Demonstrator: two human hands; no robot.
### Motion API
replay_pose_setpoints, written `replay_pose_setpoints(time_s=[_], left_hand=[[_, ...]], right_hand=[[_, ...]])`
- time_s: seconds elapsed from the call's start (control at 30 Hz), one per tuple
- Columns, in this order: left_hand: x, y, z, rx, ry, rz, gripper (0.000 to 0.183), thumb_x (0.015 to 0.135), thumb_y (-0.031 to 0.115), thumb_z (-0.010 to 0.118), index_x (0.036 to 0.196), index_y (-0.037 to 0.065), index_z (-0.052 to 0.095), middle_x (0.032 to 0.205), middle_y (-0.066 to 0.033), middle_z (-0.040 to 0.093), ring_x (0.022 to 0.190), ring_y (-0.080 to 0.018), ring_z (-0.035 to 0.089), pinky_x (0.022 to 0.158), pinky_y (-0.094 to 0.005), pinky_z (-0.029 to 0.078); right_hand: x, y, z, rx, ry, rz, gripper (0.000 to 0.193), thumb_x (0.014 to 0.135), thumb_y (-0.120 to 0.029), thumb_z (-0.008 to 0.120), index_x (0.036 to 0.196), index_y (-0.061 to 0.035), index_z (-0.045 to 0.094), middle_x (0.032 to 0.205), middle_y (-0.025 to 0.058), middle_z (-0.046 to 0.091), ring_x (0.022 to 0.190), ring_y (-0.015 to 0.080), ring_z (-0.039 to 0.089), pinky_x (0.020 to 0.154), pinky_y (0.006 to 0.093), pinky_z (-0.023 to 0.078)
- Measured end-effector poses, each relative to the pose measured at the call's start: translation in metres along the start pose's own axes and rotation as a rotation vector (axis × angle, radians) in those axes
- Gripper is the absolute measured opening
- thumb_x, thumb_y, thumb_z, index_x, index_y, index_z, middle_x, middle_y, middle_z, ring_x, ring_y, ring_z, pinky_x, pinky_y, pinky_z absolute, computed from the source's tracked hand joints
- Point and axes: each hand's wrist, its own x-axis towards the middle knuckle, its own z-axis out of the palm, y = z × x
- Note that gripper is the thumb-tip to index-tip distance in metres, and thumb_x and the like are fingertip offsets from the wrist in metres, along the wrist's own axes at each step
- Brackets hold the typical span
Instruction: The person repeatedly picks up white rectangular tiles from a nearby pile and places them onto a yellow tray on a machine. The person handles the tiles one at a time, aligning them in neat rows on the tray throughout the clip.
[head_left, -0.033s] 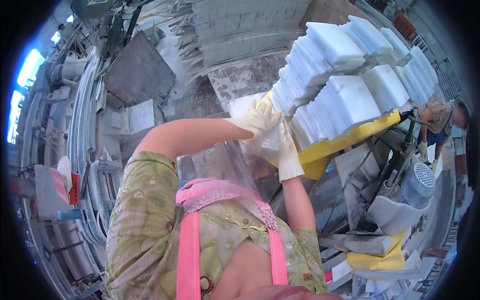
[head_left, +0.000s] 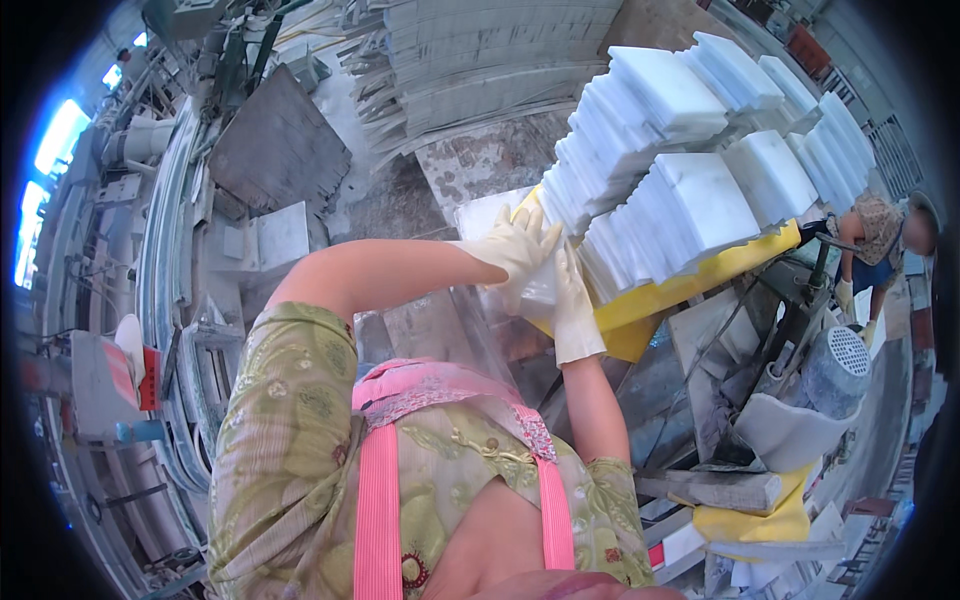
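Both my hands wear cream rubber gloves and meet at the near-left end of a row of white stone slabs. My left hand has its fingers spread and stretched over a pale slab, and its palm side is turned away. On that slab's right edge lies my right hand, fingers long and close together, apparently gripping it; the thumb is hidden. The standing slabs lean in two rows on a yellow-covered support. Another white slab surface shows just beyond my left hand.
Tall stacked grey slabs stand at the back. A dark square board leans at the left beside long metal rails. At the right are a motor with a perforated cover, broken stone pieces and another person.
My right hand and forearm have shifted very slightly up and left. The left hand stays in nearly the same place.
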Motion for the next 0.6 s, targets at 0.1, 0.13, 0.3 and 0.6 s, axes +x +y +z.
replay_pose_setpoints(time_s=[0.1,0.13,0.3,0.6], left_hand=[[0.003,0.004,0.004,0.004,-0.005,-0.007,0.133,0.052,0.036,0.087,0.158,-0.006,0.019,0.138,-0.0314,0.049,0.132,-0.0428,0.048,0.111,-0.0555,0.037],[0.004,0.003,0.006,-0.030,-0.003,0.007,0.131,0.053,0.035,0.087,0.157,-0.006,0.020,0.134,-0.0298,0.052,0.128,-0.0417,0.051,0.109,-0.0532,0.040],[0.003,-0.008,0.014,-0.139,0.097,0.059,0.122,0.054,0.034,0.085,0.155,-0.001,0.027,0.122,-0.0246,0.058,0.114,-0.0378,0.060,0.102,-0.0446,0.045],[-0.003,-0.031,0.011,-0.327,0.093,0.133,0.116,0.057,0.039,0.086,0.156,0.010,0.034,0.126,-0.0250,0.057,0.117,-0.0380,0.059,0.103,-0.0447,0.046]], right_hand=[[-0.003,0.000,0.002,0.017,-0.012,0.061,0.057,0.111,-0.037,0.039,0.158,-0.0033,0.035,0.155,0.0112,0.044,0.141,0.0214,0.044,0.117,0.0342,0.036],[-0.003,0.001,0.002,0.022,-0.018,0.073,0.057,0.111,-0.037,0.039,0.157,-0.0033,0.035,0.155,0.0112,0.044,0.141,0.0214,0.045,0.117,0.0343,0.037],[0.000,0.016,-0.007,0.087,-0.055,0.039,0.057,0.111,-0.038,0.039,0.157,-0.0037,0.036,0.154,0.0117,0.045,0.139,0.0227,0.047,0.117,0.0368,0.037],[-0.056,0.027,-0.016,-0.020,0.332,-0.065,0.059,0.112,-0.035,0.034,0.156,0.0036,0.030,0.162,0.0200,0.032,0.151,0.0304,0.032,0.125,0.0427,0.027]])
